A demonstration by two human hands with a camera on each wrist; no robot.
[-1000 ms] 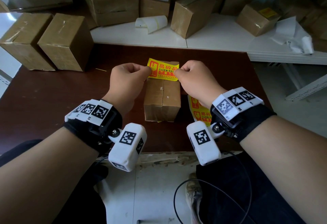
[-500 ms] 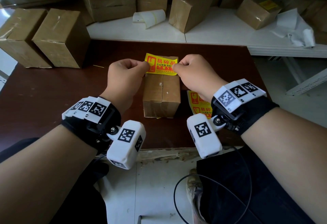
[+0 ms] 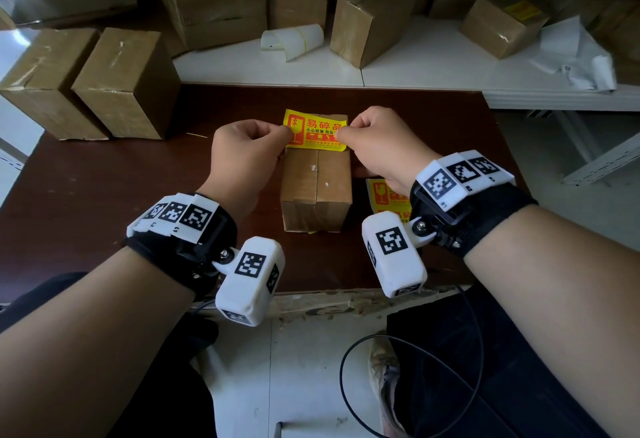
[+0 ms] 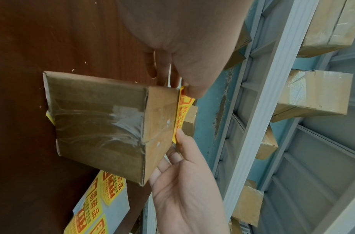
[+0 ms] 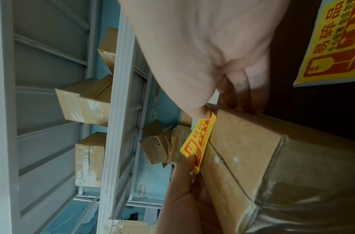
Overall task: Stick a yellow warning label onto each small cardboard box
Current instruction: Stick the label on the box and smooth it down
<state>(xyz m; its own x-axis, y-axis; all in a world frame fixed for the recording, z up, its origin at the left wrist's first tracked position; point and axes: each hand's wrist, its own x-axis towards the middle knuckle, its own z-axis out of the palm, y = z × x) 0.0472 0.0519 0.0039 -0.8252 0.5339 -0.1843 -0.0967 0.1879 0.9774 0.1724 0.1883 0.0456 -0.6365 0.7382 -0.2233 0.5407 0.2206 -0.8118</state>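
A small taped cardboard box stands on the dark brown table. Over the far end of its top I hold a yellow warning label with red print. My left hand pinches the label's left edge and my right hand pinches its right edge. In the left wrist view the label sits at the box's top edge, slightly lifted. The right wrist view shows the label tilted against the box top. A sheet of more yellow labels lies right of the box.
Two larger cardboard boxes stand at the table's left rear. Behind, a white shelf carries several boxes, a curled white backing strip and crumpled white paper. The table's front edge is near my wrists.
Both hands have brought the label down closer to the far end of the box top. Each hand keeps its pinch on the label.
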